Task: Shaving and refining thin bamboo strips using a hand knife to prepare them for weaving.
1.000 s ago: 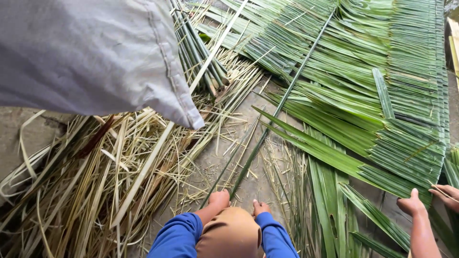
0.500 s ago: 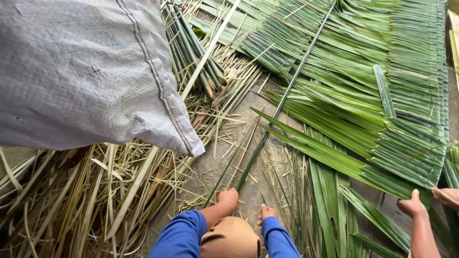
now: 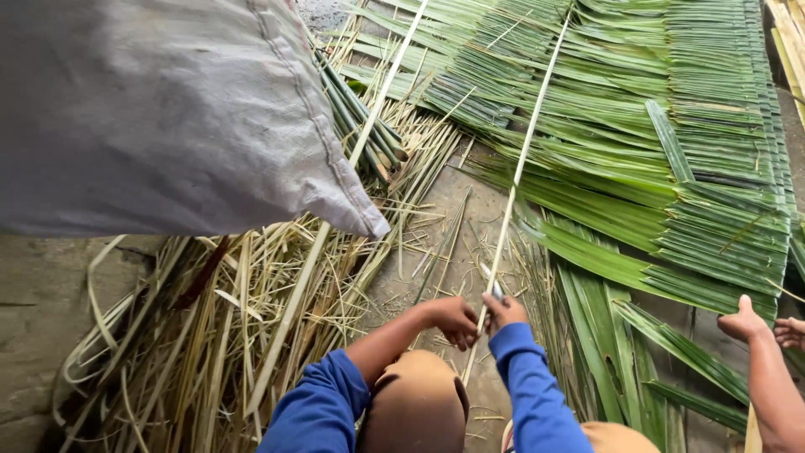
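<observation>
A long pale palm stem (image 3: 527,151) runs from the top of the view down between my hands. My left hand (image 3: 453,321), in a blue sleeve, is curled into a fist against the stem's lower part. Just right of the stem, my right hand (image 3: 506,312) is closed on a small blade (image 3: 490,288) whose tip rests on it. A tan cap (image 3: 417,404) shows between my arms. Green palm leaves (image 3: 671,168) are laid in rows to the right of the stem.
A big grey woven sack (image 3: 151,109) fills the upper left. Dry yellow strips and stems (image 3: 226,335) are heaped on the concrete floor below it. Another person's hand (image 3: 742,319) and forearm come in at the right edge, over green leaves.
My two hands have moved up from the bottom edge and closed together on the stem. The view has shifted, so the sack covers more of the left.
</observation>
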